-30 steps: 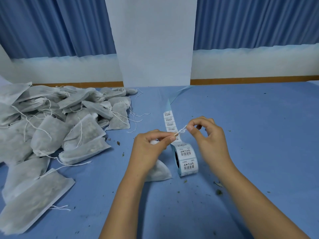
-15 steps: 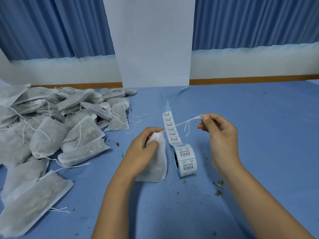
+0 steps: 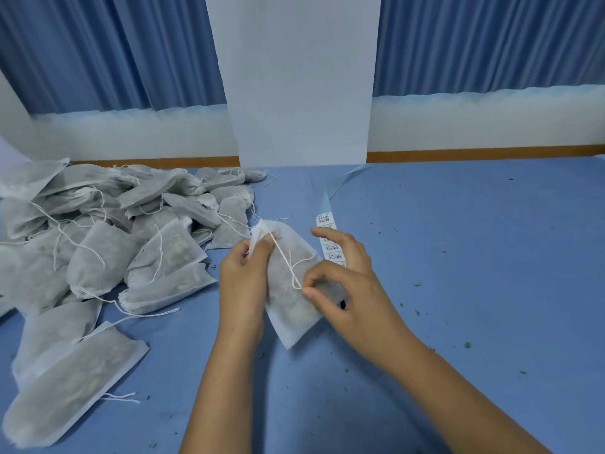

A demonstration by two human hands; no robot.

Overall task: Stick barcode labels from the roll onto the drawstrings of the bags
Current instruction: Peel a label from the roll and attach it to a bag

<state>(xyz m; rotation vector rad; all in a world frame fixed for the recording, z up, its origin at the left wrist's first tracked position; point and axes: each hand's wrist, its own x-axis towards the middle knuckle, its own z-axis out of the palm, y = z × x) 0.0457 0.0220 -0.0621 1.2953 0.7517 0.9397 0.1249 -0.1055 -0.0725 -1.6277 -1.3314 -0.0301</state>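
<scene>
A person's left hand pinches the gathered top of a flat white fabric bag of dried herbs, holding it tilted over the blue table so that its thin white drawstring lies across the front. The right hand pinches the string's loose end between thumb and curled finger, probably to keep it taut for a label. The strip of white barcode labels lies just behind the hands, and its roll is hidden.

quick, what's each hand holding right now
Left hand: grips the bag by its top.
Right hand: pinches the bag's drawstring.
</scene>
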